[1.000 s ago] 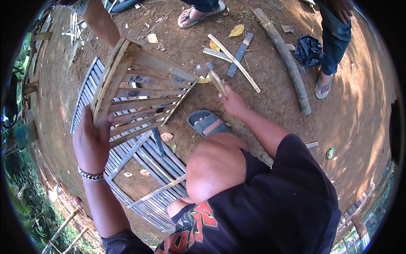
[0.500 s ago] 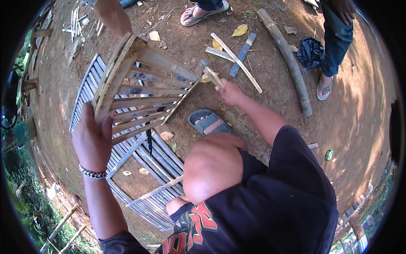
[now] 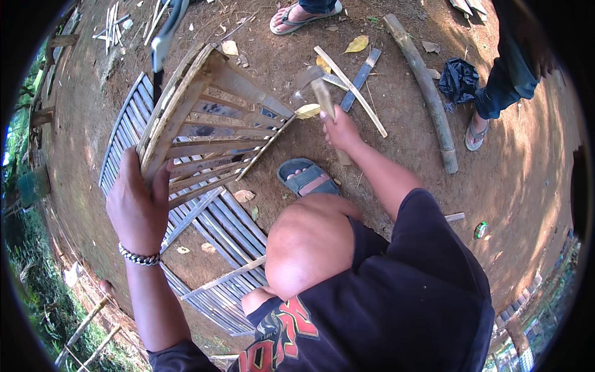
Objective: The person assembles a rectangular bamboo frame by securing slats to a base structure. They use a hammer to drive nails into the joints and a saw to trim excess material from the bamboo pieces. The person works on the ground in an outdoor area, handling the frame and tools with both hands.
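Observation:
My left hand (image 3: 139, 198) grips the outer rail of a slatted bamboo frame (image 3: 229, 150), its thumb on the near side and its fingers behind. The frame stands tilted, its slats narrowing toward a thin strip on the right. My right hand (image 3: 341, 131) is closed around the wooden handle of a hammer (image 3: 323, 93), its head pointing away from me, a little apart from the frame's far right corner. Beneath the frame lie larger bamboo slat panels (image 3: 232, 226). A blue-grey and black object (image 3: 162, 49), kind unclear, is beside the frame's far end.
My sandalled foot (image 3: 307, 178) rests on the dirt between the frame and my right arm. Beyond lie loose bamboo strips (image 3: 359, 80), a thick bamboo pole (image 3: 424, 93) and a black plastic bag (image 3: 458, 80). Other people's feet in flip-flops (image 3: 304, 15) stand at the far side. A green can (image 3: 481, 229) lies right.
The hammer has swung away from the frame's corner, its head now farther off and to the right. Another person's arm has left the frame's far end, where the blue-grey object now shows.

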Action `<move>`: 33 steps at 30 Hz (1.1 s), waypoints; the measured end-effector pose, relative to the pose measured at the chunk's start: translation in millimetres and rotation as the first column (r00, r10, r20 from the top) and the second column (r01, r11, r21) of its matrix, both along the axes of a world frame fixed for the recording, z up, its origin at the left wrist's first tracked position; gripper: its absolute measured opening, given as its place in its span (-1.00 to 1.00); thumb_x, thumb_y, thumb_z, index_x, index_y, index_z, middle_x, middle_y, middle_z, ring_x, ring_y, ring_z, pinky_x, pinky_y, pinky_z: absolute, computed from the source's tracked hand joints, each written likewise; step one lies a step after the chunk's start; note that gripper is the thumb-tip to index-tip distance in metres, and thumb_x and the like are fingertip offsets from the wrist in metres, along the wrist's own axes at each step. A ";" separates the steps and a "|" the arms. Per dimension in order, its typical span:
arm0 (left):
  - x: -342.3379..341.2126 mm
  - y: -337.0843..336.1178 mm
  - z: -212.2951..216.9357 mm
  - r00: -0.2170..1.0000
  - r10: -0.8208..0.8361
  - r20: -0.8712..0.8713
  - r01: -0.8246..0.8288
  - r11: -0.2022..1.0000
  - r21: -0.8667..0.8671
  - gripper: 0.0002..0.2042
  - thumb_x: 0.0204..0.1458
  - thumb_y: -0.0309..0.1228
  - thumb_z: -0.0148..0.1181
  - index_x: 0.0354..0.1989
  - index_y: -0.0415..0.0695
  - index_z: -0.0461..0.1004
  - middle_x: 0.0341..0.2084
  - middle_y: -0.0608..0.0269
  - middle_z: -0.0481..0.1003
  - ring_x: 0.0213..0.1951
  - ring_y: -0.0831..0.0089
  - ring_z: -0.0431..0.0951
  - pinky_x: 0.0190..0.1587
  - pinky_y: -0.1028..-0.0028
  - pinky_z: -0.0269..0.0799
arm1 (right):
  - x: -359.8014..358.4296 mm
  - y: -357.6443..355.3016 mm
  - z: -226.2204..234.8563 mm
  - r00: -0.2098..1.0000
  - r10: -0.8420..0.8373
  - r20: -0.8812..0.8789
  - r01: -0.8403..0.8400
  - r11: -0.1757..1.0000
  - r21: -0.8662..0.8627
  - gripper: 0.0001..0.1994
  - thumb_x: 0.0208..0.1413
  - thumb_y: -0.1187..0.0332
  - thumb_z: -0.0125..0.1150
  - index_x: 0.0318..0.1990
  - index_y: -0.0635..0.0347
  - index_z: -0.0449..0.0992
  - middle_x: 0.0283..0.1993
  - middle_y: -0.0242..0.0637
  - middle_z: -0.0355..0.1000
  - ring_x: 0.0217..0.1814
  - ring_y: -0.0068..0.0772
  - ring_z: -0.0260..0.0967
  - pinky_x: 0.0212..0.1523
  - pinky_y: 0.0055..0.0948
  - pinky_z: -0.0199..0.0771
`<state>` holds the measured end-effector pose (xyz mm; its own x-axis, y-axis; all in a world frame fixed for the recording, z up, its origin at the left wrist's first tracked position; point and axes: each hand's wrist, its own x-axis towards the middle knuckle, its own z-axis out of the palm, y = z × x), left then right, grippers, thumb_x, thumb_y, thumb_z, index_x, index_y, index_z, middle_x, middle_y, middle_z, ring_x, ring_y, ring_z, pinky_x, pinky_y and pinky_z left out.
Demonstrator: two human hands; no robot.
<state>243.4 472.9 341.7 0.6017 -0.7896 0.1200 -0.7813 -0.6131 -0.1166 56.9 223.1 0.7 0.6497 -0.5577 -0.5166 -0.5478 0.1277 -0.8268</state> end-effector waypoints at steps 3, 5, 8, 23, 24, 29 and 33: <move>-0.6 -1.8 3.1 1.000 0.006 0.002 -0.006 1.000 0.011 -0.60 0.06 -0.28 0.34 -0.04 -0.21 0.36 -0.48 -0.10 0.50 -0.46 -0.05 0.54 -0.44 0.14 0.40 | 8.8 22.5 12.8 0.950 -0.302 0.076 0.297 0.952 0.067 -0.66 0.33 0.08 0.07 -0.12 0.23 0.31 -0.52 -0.24 0.46 -0.59 -0.32 0.47 -0.53 -0.27 0.48; 1.7 -5.3 -0.3 1.000 -0.011 0.013 0.011 1.000 -0.001 -0.60 0.06 -0.27 0.34 -0.04 -0.21 0.36 -0.48 -0.09 0.50 -0.46 -0.05 0.54 -0.44 0.15 0.41 | -4.5 34.4 -21.2 0.984 -0.145 -0.103 0.137 0.987 -0.087 -0.64 0.32 0.07 0.07 -0.08 0.25 0.33 -0.39 -0.03 0.52 -0.39 -0.03 0.54 -0.33 -0.09 0.52; -1.2 -6.7 -3.7 0.998 0.055 -0.029 -0.054 0.998 0.013 -0.60 0.05 -0.26 0.34 -0.04 -0.20 0.37 -0.48 -0.08 0.51 -0.46 -0.05 0.55 -0.44 0.15 0.42 | -17.6 15.3 -44.5 0.950 0.215 -0.228 -0.235 0.970 -0.062 -0.63 0.30 0.07 0.08 -0.05 0.24 0.37 -0.25 0.08 0.52 -0.17 0.15 0.51 -0.11 0.00 0.45; -0.8 3.6 -2.3 0.999 0.036 0.011 -0.036 0.999 -0.005 -0.61 0.04 -0.26 0.35 -0.07 -0.18 0.37 -0.50 -0.08 0.51 -0.49 -0.03 0.55 -0.46 0.17 0.43 | -23.6 12.6 -15.0 0.962 0.208 -0.179 -0.211 0.978 0.003 -0.69 0.35 0.13 0.06 -0.03 0.20 0.32 -0.48 -0.33 0.42 -0.56 -0.51 0.42 -0.59 -0.42 0.43; -0.4 3.4 0.6 0.999 0.037 0.016 -0.036 0.999 -0.020 -0.61 0.04 -0.26 0.35 -0.07 -0.18 0.37 -0.50 -0.09 0.51 -0.48 -0.03 0.55 -0.46 0.17 0.43 | -15.4 8.1 7.0 0.989 0.101 -0.112 -0.090 0.992 0.093 -0.70 0.36 0.14 0.05 -0.03 0.20 0.31 -0.49 -0.35 0.41 -0.56 -0.53 0.40 -0.59 -0.44 0.43; -3.5 -3.4 1.0 0.998 0.057 -0.013 -0.057 0.998 0.009 -0.59 0.07 -0.25 0.33 -0.02 -0.23 0.37 -0.46 -0.12 0.52 -0.43 -0.07 0.56 -0.42 0.14 0.44 | -10.4 42.6 7.3 0.965 -0.263 -0.012 0.263 0.960 0.093 -0.72 0.36 0.16 0.04 -0.05 0.21 0.29 -0.50 -0.39 0.40 -0.61 -0.55 0.36 -0.59 -0.46 0.43; -5.9 -6.5 3.0 0.992 0.118 -0.050 -0.115 0.991 0.072 -0.54 0.13 -0.22 0.28 0.07 -0.30 0.37 -0.39 -0.18 0.54 -0.35 -0.14 0.57 -0.36 0.10 0.45 | -15.7 23.3 -6.1 0.928 0.260 -0.267 -0.249 0.966 0.074 -0.67 0.31 0.13 0.11 -0.08 0.26 0.35 -0.48 -0.11 0.48 -0.56 -0.20 0.49 -0.44 -0.15 0.50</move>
<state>237.5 466.4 344.7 0.6942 -0.7190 0.0327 -0.7113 -0.6923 -0.1217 41.2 246.4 -5.3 0.5991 -0.3683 -0.7110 -0.7690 -0.0172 -0.6391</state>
